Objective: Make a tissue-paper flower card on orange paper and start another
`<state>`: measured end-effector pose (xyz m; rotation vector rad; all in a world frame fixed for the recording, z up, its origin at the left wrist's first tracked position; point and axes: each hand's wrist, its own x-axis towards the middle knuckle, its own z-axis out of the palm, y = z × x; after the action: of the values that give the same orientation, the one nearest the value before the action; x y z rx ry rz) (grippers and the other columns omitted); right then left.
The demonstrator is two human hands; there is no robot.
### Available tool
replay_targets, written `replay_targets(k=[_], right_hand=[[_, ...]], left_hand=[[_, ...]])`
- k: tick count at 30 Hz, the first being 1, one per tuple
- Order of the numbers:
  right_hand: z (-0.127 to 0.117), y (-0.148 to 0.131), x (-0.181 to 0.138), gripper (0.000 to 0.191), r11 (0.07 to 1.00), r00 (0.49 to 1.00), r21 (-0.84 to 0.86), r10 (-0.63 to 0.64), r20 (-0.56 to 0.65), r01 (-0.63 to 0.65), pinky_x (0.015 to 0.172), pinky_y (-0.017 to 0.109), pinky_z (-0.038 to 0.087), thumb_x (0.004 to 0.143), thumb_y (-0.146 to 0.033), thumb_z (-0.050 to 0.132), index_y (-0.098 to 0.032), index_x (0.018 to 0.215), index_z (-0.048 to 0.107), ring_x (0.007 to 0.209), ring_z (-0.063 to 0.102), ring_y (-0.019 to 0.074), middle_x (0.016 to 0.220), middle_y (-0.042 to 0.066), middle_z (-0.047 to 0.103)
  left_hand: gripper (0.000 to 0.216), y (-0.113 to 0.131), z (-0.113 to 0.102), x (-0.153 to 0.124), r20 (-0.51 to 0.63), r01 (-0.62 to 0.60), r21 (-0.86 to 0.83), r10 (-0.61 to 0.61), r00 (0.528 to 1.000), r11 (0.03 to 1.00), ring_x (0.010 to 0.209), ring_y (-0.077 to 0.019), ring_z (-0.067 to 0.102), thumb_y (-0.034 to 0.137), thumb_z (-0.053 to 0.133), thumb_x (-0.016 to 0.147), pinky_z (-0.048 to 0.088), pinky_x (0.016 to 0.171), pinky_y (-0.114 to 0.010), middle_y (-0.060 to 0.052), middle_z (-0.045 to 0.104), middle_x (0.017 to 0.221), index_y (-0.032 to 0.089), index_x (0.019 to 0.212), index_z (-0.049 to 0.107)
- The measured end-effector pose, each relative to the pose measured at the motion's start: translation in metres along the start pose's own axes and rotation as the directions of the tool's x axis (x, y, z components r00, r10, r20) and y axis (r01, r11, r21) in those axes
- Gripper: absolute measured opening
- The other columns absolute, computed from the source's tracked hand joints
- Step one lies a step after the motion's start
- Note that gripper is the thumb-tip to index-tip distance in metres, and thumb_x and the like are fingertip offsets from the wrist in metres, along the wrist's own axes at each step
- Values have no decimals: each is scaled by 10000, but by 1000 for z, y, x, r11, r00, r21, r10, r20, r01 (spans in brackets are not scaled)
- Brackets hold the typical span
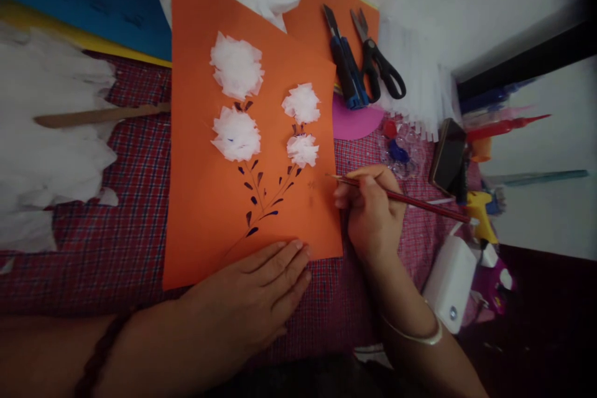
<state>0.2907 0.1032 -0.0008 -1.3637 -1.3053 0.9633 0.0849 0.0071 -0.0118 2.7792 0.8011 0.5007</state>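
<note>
An orange sheet of paper (196, 211) lies on a red checked cloth. White layered tissue flowers (236, 66) are on it, above thin drawn stems with dark blue leaves (252, 201). Across the sheet's lower edge my left hand (261, 289) rests flat, fingers stretched out. By the right edge, my right hand (375, 214) pinches a thin dark red paintbrush (420, 204). The brush tip points left and is over the paper's right margin; whether it touches is unclear. A faint smudge shows on the paper left of the tip.
Beyond the sheet lie a blue cutter (346, 65) and black scissors (380, 68). A clear paint palette (401, 149) with red and blue paint sits nearby. Rightward are a phone (448, 155), a yellow glue gun (481, 214) and a white device (451, 283). White tissue (41, 137) spreads at left.
</note>
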Motion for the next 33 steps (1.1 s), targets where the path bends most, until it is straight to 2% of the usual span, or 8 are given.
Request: replay_targets(k=[3, 5, 9, 12, 17, 26, 33], right_hand=[[-2, -1, 3, 286, 996, 998, 72, 51, -43, -47, 415, 232, 334, 979, -396, 466, -218, 820, 623, 387, 434, 90, 473, -56, 501], [-6, -3, 3, 252, 991, 995, 108, 88, -41, -83, 404, 228, 316, 957, -373, 507, -216, 788, 608, 366, 399, 82, 446, -66, 473], [-17, -9, -6, 26, 968, 982, 169, 176, 67, -184, 425, 219, 361, 843, -234, 597, -215, 845, 613, 436, 497, 89, 569, -45, 612], [-21, -9, -15, 34, 966, 976, 155, 196, 90, -208, 446, 218, 394, 815, -202, 593, -209, 838, 617, 469, 530, 88, 640, -27, 668], [-11, -2, -22, 44, 996, 996, 6, 93, 15, -93, 443, 219, 397, 819, -206, 592, -209, 778, 609, 461, 523, 90, 589, -43, 630], [-6, -2, -24, 110, 985, 992, -154, -60, 114, 77, 470, 225, 394, 826, -152, 539, -210, 758, 603, 507, 523, 93, 596, -51, 583], [-6, -4, -24, 95, 968, 986, -226, -80, 145, 112, 510, 243, 420, 834, -155, 543, -210, 784, 602, 536, 532, 102, 640, -42, 603]], left_hand=[[480, -1, 0, 2, 3, -14, 5, 14, 1000, 1000, 1345, -254, 518, 432, 538, 973, 278, 1184, -384, -113, 606, 1417, 106, 1317, 609], [496, -1, 0, 3, 8, -12, 14, 12, 1000, 1000, 1346, -260, 518, 452, 550, 964, 271, 1189, -384, -121, 610, 1411, 102, 1311, 611], [519, -2, 2, 1, 8, -23, 13, 22, 1000, 1000, 1361, -278, 505, 465, 558, 959, 247, 1198, -394, -135, 586, 1436, 100, 1326, 593], [542, -4, 3, 0, 15, -38, 13, 38, 999, 999, 1373, -289, 492, 464, 574, 950, 235, 1204, -394, -149, 569, 1450, 91, 1344, 572], [517, -4, 0, 1, 19, -40, 16, 39, 999, 999, 1377, -281, 490, 447, 553, 965, 246, 1206, -386, -148, 571, 1448, 87, 1335, 577], [509, -2, 1, 1, 24, -18, 10, 18, 1000, 1000, 1373, -275, 496, 452, 557, 960, 260, 1203, -383, -127, 582, 1442, 97, 1325, 586], [504, 0, -1, 2, 39, -5, 8, 5, 999, 1000, 1396, -277, 468, 435, 561, 961, 247, 1216, -398, -140, 553, 1469, 94, 1332, 583]])
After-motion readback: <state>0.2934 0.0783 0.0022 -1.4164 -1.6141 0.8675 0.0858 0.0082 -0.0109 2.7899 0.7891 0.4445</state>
